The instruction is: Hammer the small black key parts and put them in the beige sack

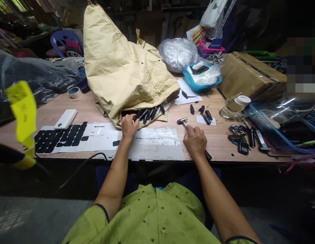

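My left hand (pixel 129 126) is at the mouth of a large tan sack (pixel 126 67) lying on its side. Its fingers are curled against a pile of black, tube-like pieces (pixel 149 114) spilling from the opening, and a dark piece shows at the fingertips. My right hand (pixel 195 139) grips a small hammer (pixel 182 121). The hammer's head, with a yellowish face, points away from me, and its black handle end sticks out below the palm. Between the hands lies a white sheet (pixel 159 150) partly covered in clear tape.
Black pads (pixel 73 135) lie in rows at left beside a white power bank (pixel 66 119) and a tape roll (pixel 75 92). Loose black pieces (pixel 206 118), a clear jar (pixel 235 106), keys (pixel 238 130) and a blue tray (pixel 261 118) occupy the right. Behind stand a turquoise basket (pixel 201 84) and cardboard box (pixel 245 76).
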